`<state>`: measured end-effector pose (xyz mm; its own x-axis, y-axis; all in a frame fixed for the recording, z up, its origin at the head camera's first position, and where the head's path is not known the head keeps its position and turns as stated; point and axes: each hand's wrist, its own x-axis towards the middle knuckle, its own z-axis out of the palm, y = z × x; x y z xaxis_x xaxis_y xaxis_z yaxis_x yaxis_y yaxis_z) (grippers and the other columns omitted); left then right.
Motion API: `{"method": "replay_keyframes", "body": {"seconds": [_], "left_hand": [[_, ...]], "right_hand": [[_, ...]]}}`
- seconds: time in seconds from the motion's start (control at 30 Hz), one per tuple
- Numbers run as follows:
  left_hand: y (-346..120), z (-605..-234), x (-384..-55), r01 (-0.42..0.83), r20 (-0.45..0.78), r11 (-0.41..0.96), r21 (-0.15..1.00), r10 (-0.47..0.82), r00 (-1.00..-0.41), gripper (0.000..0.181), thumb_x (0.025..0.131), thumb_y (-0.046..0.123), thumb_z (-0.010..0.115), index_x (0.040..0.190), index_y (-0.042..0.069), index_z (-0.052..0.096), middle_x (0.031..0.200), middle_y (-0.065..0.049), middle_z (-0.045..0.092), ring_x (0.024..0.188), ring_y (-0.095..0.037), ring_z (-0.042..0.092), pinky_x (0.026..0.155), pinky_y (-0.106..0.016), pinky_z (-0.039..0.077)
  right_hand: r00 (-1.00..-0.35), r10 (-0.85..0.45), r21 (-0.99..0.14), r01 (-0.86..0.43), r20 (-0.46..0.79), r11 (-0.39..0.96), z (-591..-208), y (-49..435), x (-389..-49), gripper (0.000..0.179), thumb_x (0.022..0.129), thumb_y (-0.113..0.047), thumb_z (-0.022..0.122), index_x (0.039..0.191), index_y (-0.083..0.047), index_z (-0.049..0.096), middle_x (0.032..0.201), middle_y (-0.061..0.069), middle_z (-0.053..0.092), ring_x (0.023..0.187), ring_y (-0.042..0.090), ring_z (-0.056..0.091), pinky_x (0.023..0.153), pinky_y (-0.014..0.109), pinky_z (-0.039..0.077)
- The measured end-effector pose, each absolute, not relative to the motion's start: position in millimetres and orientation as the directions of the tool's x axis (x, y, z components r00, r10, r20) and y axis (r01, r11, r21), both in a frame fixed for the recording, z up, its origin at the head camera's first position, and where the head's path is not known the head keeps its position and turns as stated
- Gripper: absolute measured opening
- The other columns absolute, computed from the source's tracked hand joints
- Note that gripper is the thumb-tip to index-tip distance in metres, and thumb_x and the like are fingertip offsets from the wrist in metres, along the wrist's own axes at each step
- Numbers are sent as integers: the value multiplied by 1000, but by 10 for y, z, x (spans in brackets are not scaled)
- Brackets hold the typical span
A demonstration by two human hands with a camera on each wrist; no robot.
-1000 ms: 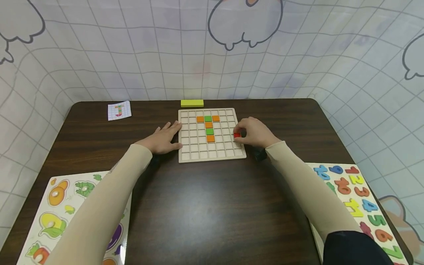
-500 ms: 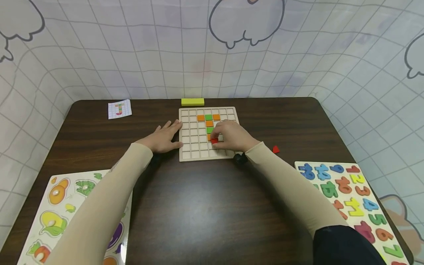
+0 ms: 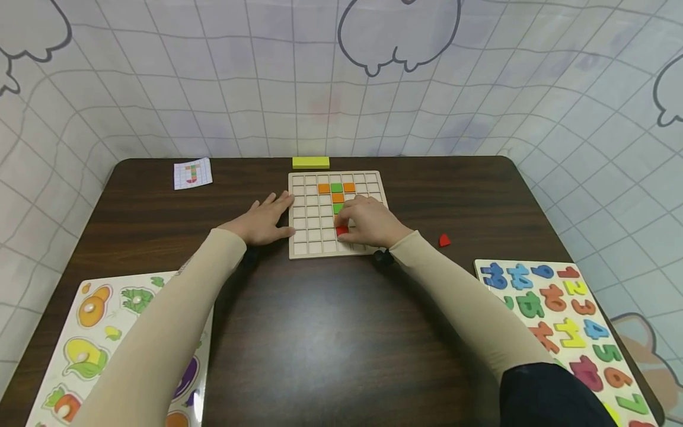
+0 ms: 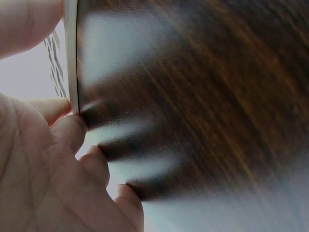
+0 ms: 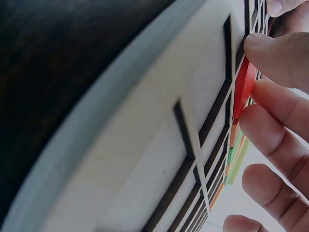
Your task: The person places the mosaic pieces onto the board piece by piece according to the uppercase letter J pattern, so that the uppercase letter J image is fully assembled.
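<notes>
A pale grid board (image 3: 315, 247) lies near the back of the table. Orange tiles (image 3: 338, 198) and green tiles (image 3: 337, 188) form a T in its cells. My right hand (image 3: 368, 222) pinches a red tile (image 3: 341, 230) between thumb and fingers, just below the T's stem. In the right wrist view, the red tile (image 5: 244, 92) sits low at the cells, the thumb on one side. My left hand (image 3: 261, 220) has its fingers spread, with the thumb and fingertips at the board's left edge (image 4: 72, 58).
Right of the board lies a loose red piece (image 3: 444, 240) with a pointed top. A pattern card (image 3: 192, 174) is at the back left, and a yellow bar (image 3: 311, 162) behind the board. A vegetable puzzle (image 3: 128, 350) and a number puzzle (image 3: 565, 308) flank the front.
My right hand has carried the red tile left from the board's right edge to below the stem, then slightly lower. The loose red piece has come into view. My left hand stays put.
</notes>
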<state>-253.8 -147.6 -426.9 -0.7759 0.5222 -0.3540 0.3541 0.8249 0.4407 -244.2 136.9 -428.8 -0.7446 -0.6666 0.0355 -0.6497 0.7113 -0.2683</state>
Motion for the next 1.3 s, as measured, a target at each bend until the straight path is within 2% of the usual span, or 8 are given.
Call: {"method": "replay_keyframes", "body": {"seconds": [0.17, 0.27, 0.5, 0.73, 0.97, 1.17, 1.3], "left_hand": [[-1450, -4281, -2541, 359, -352, 821, 443, 528, -773, 86, 108, 39, 54, 168, 7, 2, 176, -17, -3, 163, -44, -5, 128, -68, -1], [-1441, -4280, -2542, 364, -351, 818, 446, 534, -769, 86, 108, 40, 53, 168, 7, 2, 176, -18, -3, 162, -45, -6, 128, -69, -1], [-1489, -4295, -2553, 351, -357, 824, 445, 522, -774, 86, 107, 39, 54, 168, 7, 2, 176, -17, -4, 162, -45, -6, 128, -69, -2], [-1506, -4289, -2543, 361, -348, 821, 442, 528, -775, 86, 107, 39, 54, 168, 6, 3, 176, -18, -3, 162, -46, -5, 127, -70, -1], [-1495, -4308, -2550, 363, -352, 821, 440, 530, -772, 86, 107, 39, 54, 168, 5, 2, 176, -20, -4, 162, -47, -6, 127, -71, -1], [-1480, -4291, -2560, 364, -351, 820, 443, 532, -771, 86, 108, 39, 54, 168, 5, 2, 175, -20, -4, 162, -47, -7, 127, -71, -2], [-1457, -4289, -2564, 371, -349, 819, 438, 535, -769, 86, 108, 39, 54, 168, 4, 3, 175, -21, -4, 162, -47, -6, 127, -71, -1]], "right_hand": [[-742, -669, -275, -653, 45, 706, -4276, 1420, -2426, 20, 89, -30, 82, 104, -17, 82, 102, -2, 76, 100, 21, 67, 98, 41, 52], [-755, -653, -282, -638, 49, 717, -4270, 1490, -2430, 20, 89, -30, 82, 103, -16, 82, 100, -1, 75, 98, 21, 67, 98, 40, 53], [-806, -592, -340, -555, -4, 759, -4172, 1744, -2448, 18, 92, -26, 79, 106, -14, 81, 103, 1, 75, 98, 20, 68, 94, 39, 56], [-837, -544, -364, -489, -60, 793, -4111, 2200, -2412, 14, 96, -21, 75, 107, -13, 79, 102, 2, 77, 86, 19, 68, 84, 41, 56], [-879, -460, -327, -402, -124, 855, -4155, 2803, -2308, 17, 100, -18, 70, 114, -12, 77, 114, 8, 78, 92, 21, 73, 84, 45, 59], [-891, -423, -329, -355, -164, 875, -4173, 3155, -2202, 20, 100, -15, 69, 117, -8, 76, 116, 12, 77, 95, 25, 74, 85, 48, 60], [-903, -400, -308, -340, -158, 889, -4170, 3265, -2138, 26, 97, -24, 75, 117, -8, 76, 114, 11, 77, 98, 26, 73, 87, 49, 59]]}}
